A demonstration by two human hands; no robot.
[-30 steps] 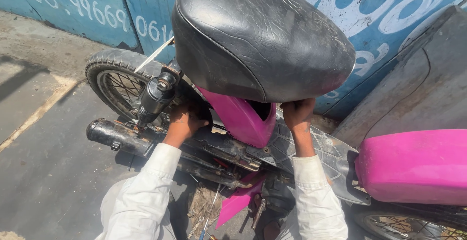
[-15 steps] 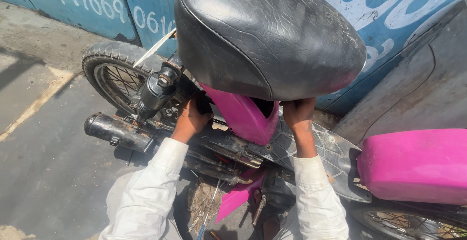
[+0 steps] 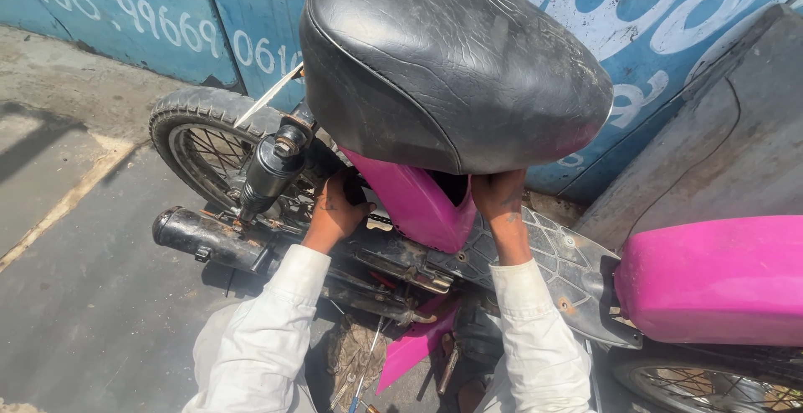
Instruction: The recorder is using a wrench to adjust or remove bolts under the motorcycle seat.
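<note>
both hands, left hand (image 3: 335, 208) and right hand (image 3: 500, 204), reach under the black seat (image 3: 443, 61).

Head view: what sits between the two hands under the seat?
In the head view, the pink body panel lies between the left hand and the right hand, directly beneath the black seat.

Hands: two; left hand (image 3: 333, 210) centre left of the frame, right hand (image 3: 500, 198) centre right
Seats: one; black seat (image 3: 452, 61) at top centre
Wheels: two; rear wheel (image 3: 205, 141) at left, front wheel (image 3: 711, 384) at lower right
Exhausts: one; exhaust (image 3: 209, 239) at left
Shock absorbers: one; shock (image 3: 269, 170) left of centre
Sleeves: two; white, along the bottom
</note>
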